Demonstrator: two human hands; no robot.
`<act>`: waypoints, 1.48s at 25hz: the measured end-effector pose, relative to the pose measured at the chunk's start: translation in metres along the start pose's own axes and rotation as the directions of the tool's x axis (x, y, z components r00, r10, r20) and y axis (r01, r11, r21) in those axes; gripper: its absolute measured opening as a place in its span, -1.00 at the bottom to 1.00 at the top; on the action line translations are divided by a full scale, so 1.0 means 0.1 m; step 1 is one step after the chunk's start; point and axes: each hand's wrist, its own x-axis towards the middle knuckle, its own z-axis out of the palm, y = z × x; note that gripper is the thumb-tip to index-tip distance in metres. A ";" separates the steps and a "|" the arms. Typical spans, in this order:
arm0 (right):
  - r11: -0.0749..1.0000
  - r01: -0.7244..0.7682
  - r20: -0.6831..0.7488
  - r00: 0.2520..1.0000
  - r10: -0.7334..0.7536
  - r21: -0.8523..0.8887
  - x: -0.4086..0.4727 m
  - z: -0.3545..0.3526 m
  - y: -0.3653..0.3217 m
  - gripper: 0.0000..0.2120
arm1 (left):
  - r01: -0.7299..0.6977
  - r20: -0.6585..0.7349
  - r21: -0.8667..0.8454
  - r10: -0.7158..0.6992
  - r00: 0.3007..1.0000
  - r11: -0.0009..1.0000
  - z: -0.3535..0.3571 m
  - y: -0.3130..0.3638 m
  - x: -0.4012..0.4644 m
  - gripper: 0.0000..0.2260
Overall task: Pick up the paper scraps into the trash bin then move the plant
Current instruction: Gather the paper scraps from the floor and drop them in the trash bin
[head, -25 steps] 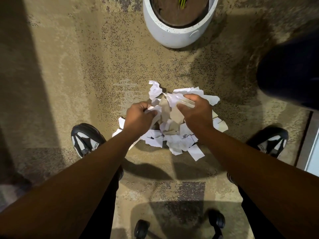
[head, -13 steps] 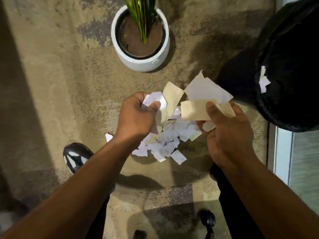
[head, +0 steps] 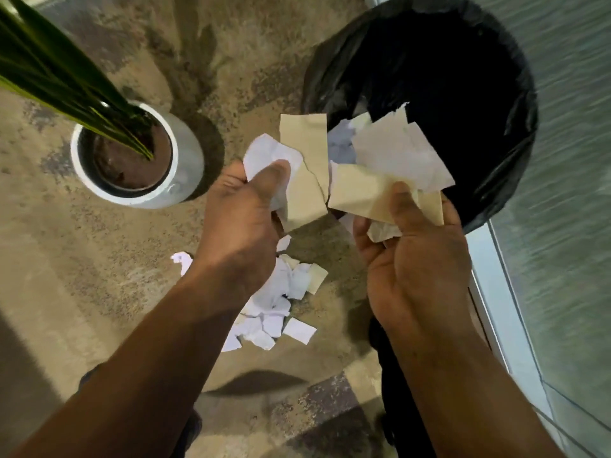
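Note:
My left hand [head: 243,223] grips a bunch of white and tan paper scraps [head: 305,166], held up beside the near rim of the trash bin [head: 515,133]. My right hand [head: 413,259] pinches another bunch of paper scraps [head: 393,160] over the bin's near edge. The bin is lined with a black bag, and a few scraps lie inside it. A pile of white scraps [head: 277,302] stays on the carpet under my left forearm. The plant [head: 66,81] stands in a white round pot [head: 185,160] at the left.
A glass wall with a pale frame [head: 496,279] runs along the right, right behind the bin. The floor is tan patterned carpet [head: 82,259]. My dark trouser leg [head: 396,391] shows under my right arm.
Both hands have lifted handfuls of scraps off the floor pile and carried them up and right to the bin's rim. The view has swung toward the bin.

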 end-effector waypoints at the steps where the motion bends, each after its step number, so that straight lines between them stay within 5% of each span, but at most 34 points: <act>1: 1.000 -0.007 -0.013 1.000 0.007 0.017 0.05 -0.02 -0.09 -0.82 | 0.001 -0.018 -0.027 -0.001 1.000 1.000 0.16 0.02 0.02 -0.77; 9: 0.989 -0.027 -0.094 0.995 0.041 0.147 0.37 -0.09 -0.51 -0.59 | 0.089 -0.003 0.009 -0.089 0.996 0.996 0.91 0.07 0.14 -0.75; 19: 0.921 -0.170 -0.150 0.960 0.235 0.351 0.48 -0.10 -0.58 -0.81 | 0.310 0.102 -0.102 -0.300 0.948 0.945 1.09 -0.04 0.15 -0.80; 29: 0.947 -0.246 -0.070 0.962 0.265 0.208 0.46 -0.07 -0.67 -0.67 | 0.401 0.071 -0.043 -0.397 0.915 0.915 1.23 -0.04 0.13 -0.68; 37: 0.950 -0.269 -0.004 0.962 0.273 0.158 0.39 -0.02 -0.56 -0.69 | 0.348 0.085 -0.030 -0.345 0.935 0.937 1.06 -0.04 0.10 -0.71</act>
